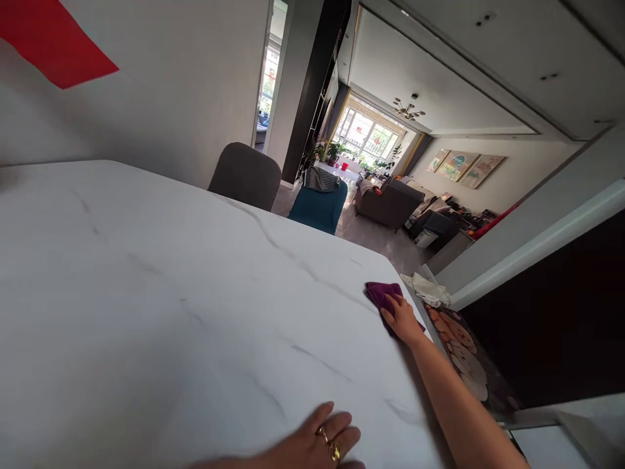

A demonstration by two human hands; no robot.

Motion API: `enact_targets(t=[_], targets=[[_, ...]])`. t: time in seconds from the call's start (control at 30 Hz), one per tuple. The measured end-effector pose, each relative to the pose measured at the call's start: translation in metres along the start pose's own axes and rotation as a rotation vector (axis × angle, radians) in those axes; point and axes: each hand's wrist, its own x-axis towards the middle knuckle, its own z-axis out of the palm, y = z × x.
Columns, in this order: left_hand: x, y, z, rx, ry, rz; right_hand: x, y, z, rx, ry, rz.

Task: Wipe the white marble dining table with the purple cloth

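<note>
A folded purple cloth [378, 294] lies on the white marble-patterned table [205, 273], close to its right edge. On top of it presses my right hand [404, 319], fingers bent over the cloth and partly hiding it. Low in the picture, my left hand [325, 438] holds nothing; its fingers are slightly apart, over or on the tabletop. Two gold-coloured rings show on its fingers. The lower part of this hand is cut off by the frame edge.
Beyond the table's far edge stand a grey chair [247, 174] and a blue chair [319, 203] with a striped cloth over its back. A white crumpled item [428, 288] and a patterned mat [456, 348] are past the right edge. A sofa [388, 200] stands farther back.
</note>
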Motion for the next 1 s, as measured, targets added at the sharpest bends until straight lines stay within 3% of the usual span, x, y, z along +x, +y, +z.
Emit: enact_targets(t=[0.1,0.27,0.43,0.6,0.7,0.8,0.87,1.0], targets=[[-0.004,0.007,-0.016,0.029,0.004,0.015,-0.083,0.000,-0.006,0.066,0.091,-0.067],[-0.022,0.035,-0.061,-0.085,-0.083,0.000,-0.211,-0.017,-0.024,0.120,0.148,-0.050],[-0.030,0.046,-0.080,-0.086,-0.085,-0.025,-0.297,-0.038,-0.036,0.090,0.206,-0.026],[-0.028,0.051,-0.074,0.016,-0.072,-0.054,-0.337,-0.052,-0.047,0.085,0.185,-0.062],[-0.029,0.056,-0.060,0.140,-0.049,-0.094,-0.347,-0.056,-0.052,0.095,0.113,-0.098],[-0.039,0.060,-0.055,0.199,-0.126,-0.150,-0.349,-0.057,-0.053,0.097,0.067,-0.115],[-0.052,0.062,-0.065,0.176,-0.170,-0.157,-0.347,-0.057,-0.050,0.090,0.037,-0.133],[-0.083,0.058,-0.101,0.064,-0.117,-0.157,-0.339,-0.058,-0.041,0.050,0.039,-0.161]])
